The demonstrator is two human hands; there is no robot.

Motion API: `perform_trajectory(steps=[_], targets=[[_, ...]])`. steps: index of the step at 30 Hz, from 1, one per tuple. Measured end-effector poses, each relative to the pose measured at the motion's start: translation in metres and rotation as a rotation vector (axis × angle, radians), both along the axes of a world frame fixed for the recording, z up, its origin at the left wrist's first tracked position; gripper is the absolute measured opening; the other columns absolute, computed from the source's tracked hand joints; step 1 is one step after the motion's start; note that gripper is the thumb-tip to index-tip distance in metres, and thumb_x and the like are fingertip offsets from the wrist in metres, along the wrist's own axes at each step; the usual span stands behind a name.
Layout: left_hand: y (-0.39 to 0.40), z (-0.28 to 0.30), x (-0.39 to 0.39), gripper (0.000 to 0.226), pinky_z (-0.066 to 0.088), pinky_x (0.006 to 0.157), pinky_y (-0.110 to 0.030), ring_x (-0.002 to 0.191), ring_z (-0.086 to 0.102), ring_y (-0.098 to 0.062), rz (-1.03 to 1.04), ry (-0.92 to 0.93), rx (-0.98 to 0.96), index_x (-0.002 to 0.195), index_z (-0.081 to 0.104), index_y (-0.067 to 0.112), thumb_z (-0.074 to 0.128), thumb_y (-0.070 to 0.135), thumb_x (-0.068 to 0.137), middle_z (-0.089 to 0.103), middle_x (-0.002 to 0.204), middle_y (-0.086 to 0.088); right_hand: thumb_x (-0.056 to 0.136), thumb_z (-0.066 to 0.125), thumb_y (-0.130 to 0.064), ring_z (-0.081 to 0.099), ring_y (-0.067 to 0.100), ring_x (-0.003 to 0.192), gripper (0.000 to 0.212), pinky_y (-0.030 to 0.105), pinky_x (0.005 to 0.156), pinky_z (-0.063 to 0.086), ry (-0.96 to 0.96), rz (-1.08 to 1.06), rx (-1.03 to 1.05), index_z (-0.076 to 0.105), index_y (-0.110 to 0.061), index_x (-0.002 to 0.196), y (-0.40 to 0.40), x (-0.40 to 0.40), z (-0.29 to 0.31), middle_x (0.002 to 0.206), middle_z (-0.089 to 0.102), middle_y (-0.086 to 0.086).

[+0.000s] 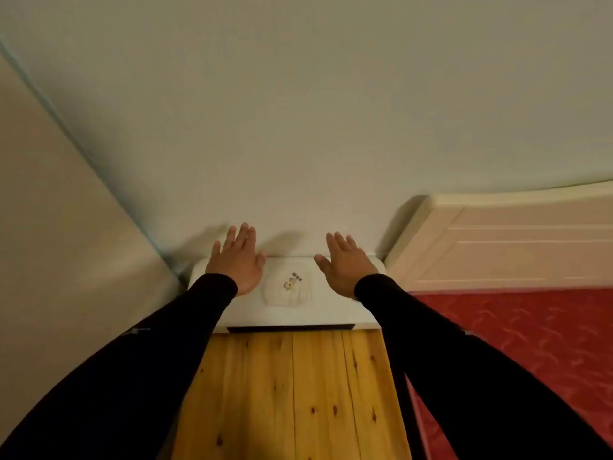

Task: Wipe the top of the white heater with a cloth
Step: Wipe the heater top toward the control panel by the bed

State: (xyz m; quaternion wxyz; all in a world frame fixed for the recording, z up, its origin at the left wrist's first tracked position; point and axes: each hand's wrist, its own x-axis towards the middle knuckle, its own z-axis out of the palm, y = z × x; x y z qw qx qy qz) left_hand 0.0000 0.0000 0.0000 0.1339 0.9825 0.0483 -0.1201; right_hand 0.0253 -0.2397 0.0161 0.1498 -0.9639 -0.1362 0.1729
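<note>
White heater [292,313]: low, rounded corners, smooth flat top, dark slot along its front edge; stands against the pale wall [298,127], between a side wall and a cream headboard [497,240]. Cloth [288,288]: white, folded square, small yellow-and-dark motif, lying at the middle of the heater top. My left hand [237,262]: palm down, fingers spread wide, holding nothing, just left of the cloth. My right hand [345,265]: likewise flat and empty, just right of it. Black sleeves on both arms. Pine floorboards [292,393] below; red bedcover [514,343] at right.
</note>
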Motion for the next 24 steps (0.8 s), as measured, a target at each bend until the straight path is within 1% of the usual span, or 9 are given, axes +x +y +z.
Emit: perform_trajectory(steps=[4, 11, 17, 21, 23, 24], targets=[[-0.018, -0.045, 0.008, 0.063, 0.003, 0.124, -0.046, 0.153, -0.01, -0.021, -0.082, 0.047, 0.022, 0.159, -0.003, 0.016, 0.016, 0.041, 0.104, -0.011, 0.167, -0.001, 0.106, 0.025, -0.048, 0.003, 0.034, 0.154, 0.068, 0.05, 0.123, 0.013, 0.01, 0.008, -0.015, 0.007, -0.01, 0.159, 0.003, 0.015, -0.041, 0.168, 0.007, 0.011], [-0.045, -0.15, 0.037, 0.062, 0.003, 0.124, -0.046, 0.153, -0.012, -0.021, -0.14, 0.078, 0.017, 0.159, -0.002, 0.016, 0.014, 0.041, 0.105, -0.012, 0.166, -0.001, 0.106, 0.025, -0.047, 0.005, 0.034, 0.154, 0.066, 0.05, 0.123, 0.014, 0.026, 0.069, 0.0, 0.01, -0.01, 0.159, 0.02, 0.038, -0.158, 0.168, 0.008, 0.013], [-0.043, -0.223, 0.058, 0.058, 0.003, 0.124, -0.044, 0.153, -0.011, -0.018, -0.152, 0.008, -0.022, 0.159, 0.004, 0.016, 0.018, 0.034, 0.106, -0.009, 0.167, 0.001, 0.108, 0.028, -0.035, 0.008, 0.031, 0.154, 0.059, 0.044, 0.124, 0.013, -0.01, 0.077, 0.098, 0.014, -0.009, 0.159, 0.035, 0.056, -0.236, 0.167, 0.013, 0.013], [-0.039, -0.255, 0.065, 0.056, 0.002, 0.124, -0.041, 0.153, -0.007, -0.018, -0.13, -0.067, -0.052, 0.159, 0.008, 0.016, 0.021, 0.028, 0.106, -0.003, 0.167, 0.0, 0.107, 0.033, -0.02, 0.02, 0.031, 0.15, 0.05, 0.036, 0.121, 0.018, -0.122, 0.111, 0.168, 0.03, -0.004, 0.154, 0.048, 0.065, -0.259, 0.161, 0.029, 0.016], [-0.041, -0.262, 0.066, 0.057, 0.001, 0.124, -0.041, 0.153, -0.006, -0.018, -0.137, -0.091, -0.052, 0.159, 0.006, 0.016, 0.023, 0.027, 0.105, -0.004, 0.167, 0.0, 0.102, 0.039, -0.011, 0.033, 0.035, 0.143, 0.044, 0.032, 0.113, 0.023, -0.169, 0.135, 0.162, 0.044, -0.002, 0.145, 0.051, 0.067, -0.259, 0.152, 0.043, 0.018], [-0.042, -0.265, 0.066, 0.058, 0.001, 0.124, -0.042, 0.153, -0.005, -0.019, -0.143, -0.102, -0.047, 0.159, 0.006, 0.016, 0.023, 0.026, 0.105, -0.005, 0.167, 0.0, 0.099, 0.042, -0.008, 0.04, 0.037, 0.136, 0.04, 0.031, 0.107, 0.027, -0.206, 0.144, 0.162, 0.053, -0.002, 0.137, 0.054, 0.067, -0.261, 0.143, 0.052, 0.018]])
